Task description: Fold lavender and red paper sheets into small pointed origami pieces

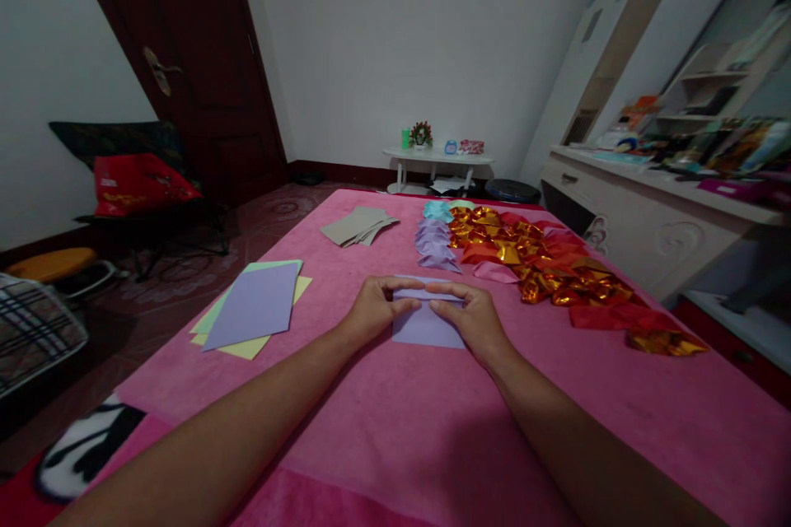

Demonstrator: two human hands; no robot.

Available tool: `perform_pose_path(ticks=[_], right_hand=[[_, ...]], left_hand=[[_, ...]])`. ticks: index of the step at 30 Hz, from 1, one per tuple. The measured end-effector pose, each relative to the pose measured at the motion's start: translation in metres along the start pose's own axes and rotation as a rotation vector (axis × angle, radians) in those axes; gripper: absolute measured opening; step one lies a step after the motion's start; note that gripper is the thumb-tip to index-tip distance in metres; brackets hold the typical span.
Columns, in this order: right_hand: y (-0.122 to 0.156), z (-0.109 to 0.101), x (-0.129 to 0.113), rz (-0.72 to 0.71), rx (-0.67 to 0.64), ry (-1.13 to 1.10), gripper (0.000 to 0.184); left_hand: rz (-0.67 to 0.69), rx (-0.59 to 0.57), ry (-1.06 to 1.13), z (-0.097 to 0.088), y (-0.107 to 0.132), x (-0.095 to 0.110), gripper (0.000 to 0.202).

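A sheet of lavender paper lies on the pink cloth in front of me, its far part between my hands. My left hand pinches it from the left, thumb and index finger on the paper. From the right, my right hand grips the same sheet in a like way, and the two index fingertips almost meet. Whether a crease runs under the fingers I cannot tell. Just beyond the hands, several folded lavender paper pieces stand in a column, with a pink folded piece beside them.
Left lies a stack of coloured paper; farther back, a fanned pile of grey-brown sheets. Shiny gold and red folded pieces cover the right side of the pink cloth. A white dresser stands right, a small white table behind.
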State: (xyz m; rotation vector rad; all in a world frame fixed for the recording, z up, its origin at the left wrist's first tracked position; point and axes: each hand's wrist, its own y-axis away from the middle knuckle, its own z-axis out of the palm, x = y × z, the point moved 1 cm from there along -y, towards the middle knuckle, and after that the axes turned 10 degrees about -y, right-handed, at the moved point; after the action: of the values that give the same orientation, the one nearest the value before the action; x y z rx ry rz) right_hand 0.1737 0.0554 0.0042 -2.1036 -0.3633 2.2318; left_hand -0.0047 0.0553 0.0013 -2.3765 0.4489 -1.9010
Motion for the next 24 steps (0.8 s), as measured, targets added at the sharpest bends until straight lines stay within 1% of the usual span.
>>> perform_pose_path(ticks=[6, 12, 18, 24], right_hand=[[-0.0008, 0.0000, 0.0020, -0.020, 0.005, 0.021, 0.027], [-0.0021, 0.0008, 0.0023, -0.039, 0.008, 0.029, 0.026], [-0.0008, 0.0017, 0.0026, 0.004, 0.006, -0.007, 0.029], [-0.0009, 0.0024, 0.0036, 0.011, 0.019, -0.043, 0.029]], left_hand=[[-0.051, 0.038, -0.044, 0.0018, 0.0008, 0.0020, 0.032], [0.008, 0.060, -0.104, 0.0017, -0.0001, -0.0018, 0.031], [0.006, 0.038, -0.089, 0.0022, 0.0012, 0.0014, 0.028], [0.042, 0.080, -0.113, 0.0013, 0.0011, 0.0032, 0.025]])
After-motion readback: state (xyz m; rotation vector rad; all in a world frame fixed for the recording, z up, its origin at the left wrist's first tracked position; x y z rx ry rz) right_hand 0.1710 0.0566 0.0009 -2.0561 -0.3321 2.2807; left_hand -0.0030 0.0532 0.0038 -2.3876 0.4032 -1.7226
